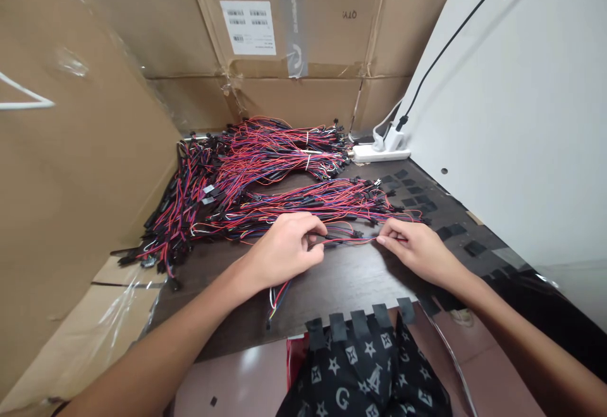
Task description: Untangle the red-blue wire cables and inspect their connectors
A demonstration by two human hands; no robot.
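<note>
Light, limp red insulated wire lead (351,239): being pinched along its thin length, gripped between fingertips of left hand (283,251) and right hand (415,250).

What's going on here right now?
A person is holding a thin red wire lead between the left hand and right hand, pinching it with the fingers of both over a dark tabletop. Just beyond the hands lie heaps of leads, red, black and blue with black connectors. A white power strip sits past them, against cardboard boxes.
</note>
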